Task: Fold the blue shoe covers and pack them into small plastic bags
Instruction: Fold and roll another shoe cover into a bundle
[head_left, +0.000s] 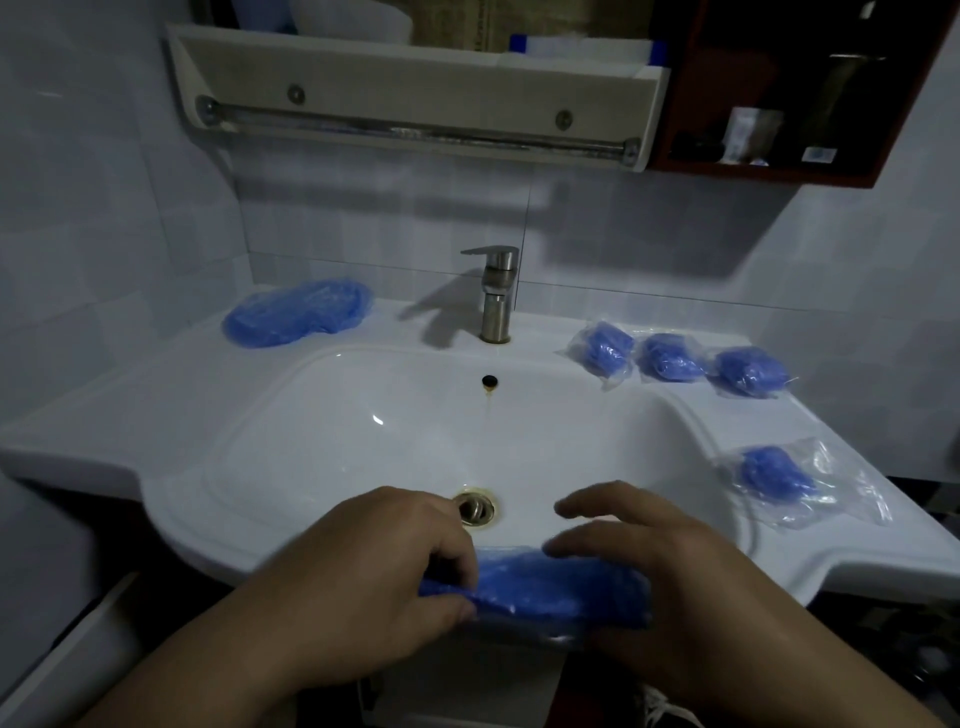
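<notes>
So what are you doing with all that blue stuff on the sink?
A person is folding a blue shoe cover on the front rim of the sink. The left hand pinches its left end; the right hand is open over its right part. A pile of loose covers lies back left. Three filled bags sit in a row back right, with a fourth bag nearer.

Left grip (384, 561) pinches shoe cover (561, 584); right grip (654, 566) fingers spread.

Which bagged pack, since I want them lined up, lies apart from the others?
The bagged pack nearest the right hand, alone on the sink rim; the other three form a row.
</notes>
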